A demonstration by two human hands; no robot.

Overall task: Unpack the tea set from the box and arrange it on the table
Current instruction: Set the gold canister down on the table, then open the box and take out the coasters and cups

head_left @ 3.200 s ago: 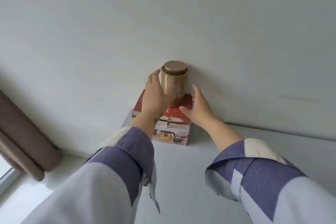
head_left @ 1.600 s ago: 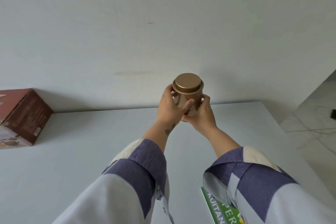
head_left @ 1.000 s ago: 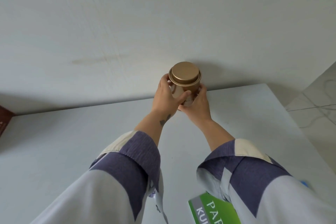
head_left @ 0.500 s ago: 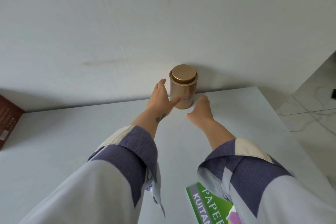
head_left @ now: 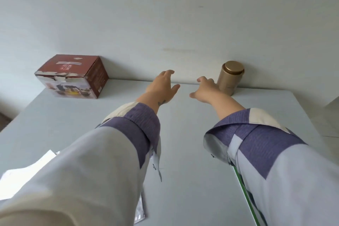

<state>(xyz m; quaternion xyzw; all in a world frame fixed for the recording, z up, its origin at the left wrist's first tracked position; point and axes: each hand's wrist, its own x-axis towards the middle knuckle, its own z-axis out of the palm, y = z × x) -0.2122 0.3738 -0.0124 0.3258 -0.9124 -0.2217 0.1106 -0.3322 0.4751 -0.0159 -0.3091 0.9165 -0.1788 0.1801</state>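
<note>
We see one red-brown box [head_left: 73, 77] and one gold canister [head_left: 230, 78] standing on a pale table [head_left: 183, 152], both at its far edge against a plain light wall [head_left: 165, 14]. The box sits at the far left corner, closed, with torn white patches along its front top edge. Its front panel carries a picture of a glass teapot and cups; its top bears a few lines of script too blurred for us to read, and the dark end panel has a small pale label we cannot make out either. The canister stands upright toward the far right, lid on, its label unreadable.

Two hands reach out over the table between the box and the canister, neither gripping anything. The left hand [head_left: 162, 86] is spread, palm down, fingers loosely apart, with a small dark mark on the wrist. The right hand [head_left: 206, 89] is likewise spread with fingers slightly curled, just beside the canister; we cannot tell whether it touches it. Both arms wear pale sleeves [head_left: 91, 161] with purple bands and cream cuffs.

At the near left edge lies one white sheet of paper [head_left: 27, 172]. At the near right edge, a thin green-edged item [head_left: 245, 194] shows beneath the right sleeve.
</note>
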